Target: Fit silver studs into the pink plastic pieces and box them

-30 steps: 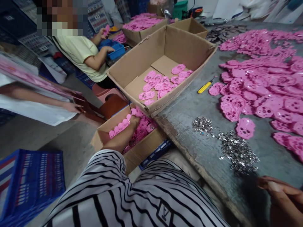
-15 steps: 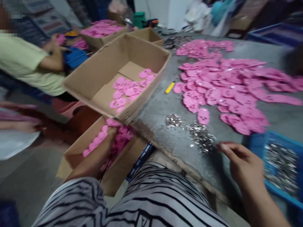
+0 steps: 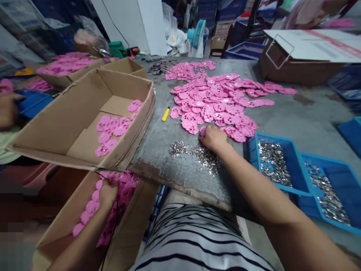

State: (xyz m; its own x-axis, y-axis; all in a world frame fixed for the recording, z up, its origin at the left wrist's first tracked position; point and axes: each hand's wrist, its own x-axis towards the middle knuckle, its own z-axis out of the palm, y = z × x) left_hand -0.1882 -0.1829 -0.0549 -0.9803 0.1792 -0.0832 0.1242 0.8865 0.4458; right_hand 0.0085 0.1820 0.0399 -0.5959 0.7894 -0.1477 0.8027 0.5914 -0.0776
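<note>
My right hand [image 3: 214, 138] reaches over the grey table, fingers closed on the edge of a flat pink rounded piece [image 3: 202, 131]. Just below that hand lies a loose heap of small shiny metal parts [image 3: 208, 160], with a smaller heap [image 3: 177, 149] to its left. Down in the lower cardboard box [image 3: 64, 214], my left hand [image 3: 108, 192] is among many pink pieces [image 3: 124, 195]; its fingertips are mostly hidden. A large pile of pink pieces [image 3: 214, 99] with small dark spots spreads beyond my right hand.
An open cardboard box [image 3: 56, 116] holding several pink pieces sits at the table's left edge. A yellow-handled tool [image 3: 166, 114] lies near it. Two blue trays [image 3: 296, 177] of metal parts stand at right, a carton [image 3: 299, 67] behind. Part of another person shows at far left.
My right hand has moved from beside the metal parts to the single pink piece above them and closed on it. The left hand stays in the lower box. The view has swung right.
</note>
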